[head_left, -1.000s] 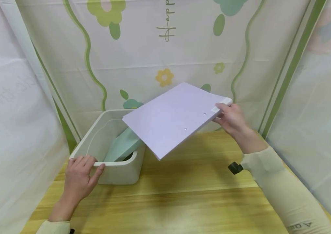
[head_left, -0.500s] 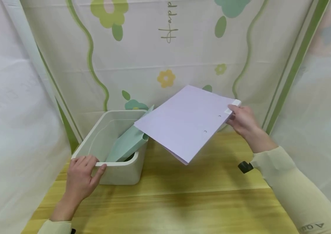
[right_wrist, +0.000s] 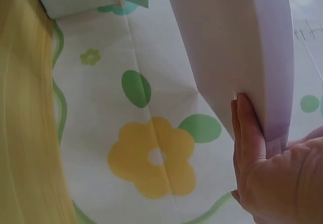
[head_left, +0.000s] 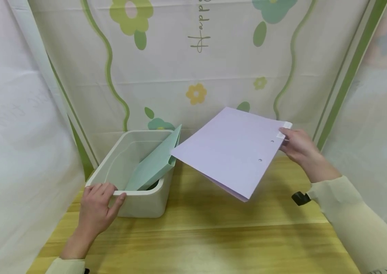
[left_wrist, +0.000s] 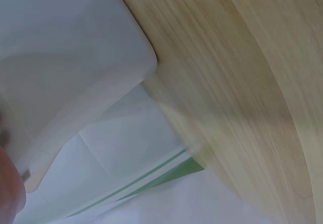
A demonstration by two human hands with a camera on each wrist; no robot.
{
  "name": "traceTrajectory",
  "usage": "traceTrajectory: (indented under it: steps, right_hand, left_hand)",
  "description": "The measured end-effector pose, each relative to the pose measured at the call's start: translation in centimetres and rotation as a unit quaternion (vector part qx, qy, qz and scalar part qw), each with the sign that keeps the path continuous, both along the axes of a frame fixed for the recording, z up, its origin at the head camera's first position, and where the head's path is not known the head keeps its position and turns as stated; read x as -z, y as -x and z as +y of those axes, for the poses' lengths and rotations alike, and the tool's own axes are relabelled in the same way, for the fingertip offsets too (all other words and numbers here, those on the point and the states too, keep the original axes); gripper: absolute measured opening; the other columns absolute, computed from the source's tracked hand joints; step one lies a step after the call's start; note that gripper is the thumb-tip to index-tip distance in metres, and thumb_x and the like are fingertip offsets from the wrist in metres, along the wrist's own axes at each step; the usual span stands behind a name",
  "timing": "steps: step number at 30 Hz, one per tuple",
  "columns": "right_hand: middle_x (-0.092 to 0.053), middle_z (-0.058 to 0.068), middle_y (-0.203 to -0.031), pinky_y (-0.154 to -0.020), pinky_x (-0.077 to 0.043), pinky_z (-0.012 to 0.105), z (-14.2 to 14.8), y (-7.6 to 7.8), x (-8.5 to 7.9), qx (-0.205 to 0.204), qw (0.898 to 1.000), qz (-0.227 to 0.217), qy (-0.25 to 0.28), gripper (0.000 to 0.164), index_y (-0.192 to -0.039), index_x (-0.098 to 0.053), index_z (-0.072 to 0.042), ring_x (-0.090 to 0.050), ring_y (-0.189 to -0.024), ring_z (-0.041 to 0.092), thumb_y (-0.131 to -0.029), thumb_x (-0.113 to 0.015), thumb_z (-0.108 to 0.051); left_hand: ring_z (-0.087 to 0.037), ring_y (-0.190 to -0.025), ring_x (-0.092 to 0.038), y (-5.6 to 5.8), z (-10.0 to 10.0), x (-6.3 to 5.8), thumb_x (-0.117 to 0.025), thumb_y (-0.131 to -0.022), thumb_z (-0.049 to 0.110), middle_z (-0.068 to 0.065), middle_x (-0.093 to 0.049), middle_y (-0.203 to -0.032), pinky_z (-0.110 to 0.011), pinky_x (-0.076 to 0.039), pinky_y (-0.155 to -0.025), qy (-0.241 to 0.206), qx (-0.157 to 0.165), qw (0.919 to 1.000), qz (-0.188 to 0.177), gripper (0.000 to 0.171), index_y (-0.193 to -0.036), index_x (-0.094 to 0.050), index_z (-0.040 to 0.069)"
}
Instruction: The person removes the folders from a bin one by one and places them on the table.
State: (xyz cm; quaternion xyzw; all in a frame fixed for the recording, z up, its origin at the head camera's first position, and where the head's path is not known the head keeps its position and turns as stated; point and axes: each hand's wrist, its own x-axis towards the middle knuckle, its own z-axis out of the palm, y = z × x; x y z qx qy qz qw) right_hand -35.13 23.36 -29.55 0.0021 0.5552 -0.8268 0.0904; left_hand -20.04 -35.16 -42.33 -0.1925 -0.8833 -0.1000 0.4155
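In the head view my right hand (head_left: pixel 299 146) pinches a lilac file folder (head_left: pixel 229 146) by its right end, near a white label. Thumb on top and fingers beneath, it holds the folder tilted above the table. The right wrist view shows the folder's spine (right_wrist: pixel 278 72) with the fingers against its underside. At left, my left hand (head_left: pixel 97 205) grips the near rim of a white plastic bin (head_left: pixel 142 205), fingers over the edge. A mint-green folder (head_left: pixel 155 163) leans inside the bin, its upper end poking above the right rim. The lilac folder's left corner overlaps it in view.
The bin stands on a wooden table (head_left: pixel 196 236), towards the back left. A white curtain (head_left: pixel 166 57) with flower prints hangs behind, and further white cloth (head_left: pixel 15 152) closes off the sides. A small black device (head_left: pixel 300 198) sits at the right cuff.
My right hand has carried the lilac folder right and slightly down, away from the bin, uncovering more of the mint-green folder. My left hand keeps its grip on the rim.
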Motion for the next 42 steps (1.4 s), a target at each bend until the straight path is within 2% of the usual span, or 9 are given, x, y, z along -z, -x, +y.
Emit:
traceTrajectory:
  steps: [7, 14, 19, 21, 23, 25, 27, 31, 42]
  right_hand:
    - [-0.068, 0.004, -0.107, -0.086, -0.057, 0.031, 2.0, -0.2, 0.9, -0.012, 1.0, -0.004, 0.024, 0.01, -0.111, -0.061, -0.004, -0.068, -0.1, 0.015, -0.105, -0.057, -0.011]
    - [-0.066, 0.003, -0.109, -0.086, -0.057, 0.03, 3.4, -0.4, 1.6, -0.022, 1.0, 0.004, 0.016, 0.011, -0.104, -0.067, -0.006, -0.066, -0.101, 0.014, -0.104, -0.057, -0.009]
    - [-0.067, 0.001, -0.107, -0.087, -0.057, 0.03, 3.5, -0.5, 2.2, -0.029, 0.999, 0.0, -0.03, 0.014, -0.114, -0.061, -0.004, -0.067, -0.1, 0.014, -0.105, -0.057, -0.013]
    - [-0.068, 0.0, -0.106, -0.087, -0.057, 0.03, 3.2, -0.5, 2.5, -0.033, 0.998, 0.001, -0.055, 0.031, -0.134, -0.052, -0.001, -0.067, -0.099, 0.013, -0.106, -0.055, -0.016]
    - [-0.069, -0.002, -0.105, -0.087, -0.057, 0.029, 2.7, -0.4, 2.8, -0.038, 0.995, 0.008, -0.09, 0.051, -0.151, -0.036, 0.002, -0.067, -0.099, 0.012, -0.107, -0.053, -0.02]
    - [-0.068, -0.004, -0.104, -0.086, -0.056, 0.028, 2.2, -0.3, 3.1, -0.045, 0.991, 0.019, -0.124, 0.065, -0.158, -0.019, 0.006, -0.067, -0.099, 0.01, -0.108, -0.051, -0.022]
    - [-0.068, -0.005, -0.104, -0.086, -0.056, 0.028, 1.6, -0.1, 3.4, -0.053, 0.987, 0.03, -0.149, 0.069, -0.158, -0.011, 0.009, -0.066, -0.098, 0.009, -0.109, -0.049, -0.022]
    - [-0.067, -0.005, -0.102, -0.084, -0.055, 0.027, 0.5, 0.1, 4.2, -0.064, 0.981, 0.043, -0.18, 0.066, -0.156, -0.013, 0.013, -0.065, -0.097, 0.007, -0.11, -0.045, -0.022]
    - [-0.066, -0.003, -0.098, -0.081, -0.056, 0.029, -2.2, 1.1, 5.8, -0.079, 0.979, 0.041, -0.184, 0.061, -0.154, -0.016, 0.016, -0.066, -0.091, 0.01, -0.111, -0.042, -0.018]
  left_hand:
    - [-0.026, -0.068, -0.047, 0.0, 0.0, 0.1, -0.036, -0.105, 0.062, 0.0, -0.047, -0.072, -0.047, -0.033, -0.078, -0.001, 0.0, 1.0, 0.004, 0.058, -0.081, -0.053, 0.011]
    - [-0.026, -0.069, -0.048, 0.0, 0.1, 0.1, -0.036, -0.105, 0.061, 0.0, -0.048, -0.073, -0.047, -0.033, -0.078, 0.0, 0.0, 1.0, 0.003, 0.058, -0.081, -0.053, 0.011]
    - [-0.026, -0.069, -0.048, 0.1, 0.1, 0.1, -0.037, -0.104, 0.061, 0.0, -0.049, -0.073, -0.047, -0.033, -0.078, -0.001, -0.002, 1.0, 0.0, 0.057, -0.081, -0.053, 0.011]
    - [-0.026, -0.068, -0.047, 0.1, 0.1, 0.1, -0.037, -0.104, 0.061, 0.0, -0.049, -0.072, -0.047, -0.033, -0.078, -0.002, -0.002, 1.0, 0.004, 0.057, -0.081, -0.053, 0.011]
    - [-0.026, -0.068, -0.047, 0.2, 0.0, 0.1, -0.037, -0.104, 0.061, 0.0, -0.048, -0.072, -0.047, -0.033, -0.078, -0.002, -0.001, 1.0, 0.008, 0.057, -0.081, -0.053, 0.011]
    - [-0.025, -0.068, -0.047, 0.3, 0.0, 0.1, -0.038, -0.104, 0.061, 0.0, -0.048, -0.072, -0.047, -0.033, -0.078, -0.003, 0.001, 0.9999, 0.01, 0.058, -0.08, -0.053, 0.011]
    - [-0.026, -0.069, -0.047, 0.3, 0.0, 0.2, -0.038, -0.104, 0.061, 0.0, -0.048, -0.072, -0.047, -0.033, -0.078, -0.004, 0.001, 1.0, 0.008, 0.058, -0.08, -0.053, 0.011]
    - [-0.025, -0.069, -0.047, 0.2, -0.1, 0.2, -0.038, -0.104, 0.061, 0.0, -0.048, -0.073, -0.048, -0.033, -0.079, -0.005, 0.0, 1.0, 0.003, 0.057, -0.081, -0.054, 0.011]
    - [-0.026, -0.068, -0.047, 0.2, -0.2, 0.3, -0.038, -0.104, 0.061, 0.0, -0.048, -0.072, -0.048, -0.033, -0.078, -0.005, 0.004, 0.9999, 0.012, 0.057, -0.08, -0.053, 0.011]
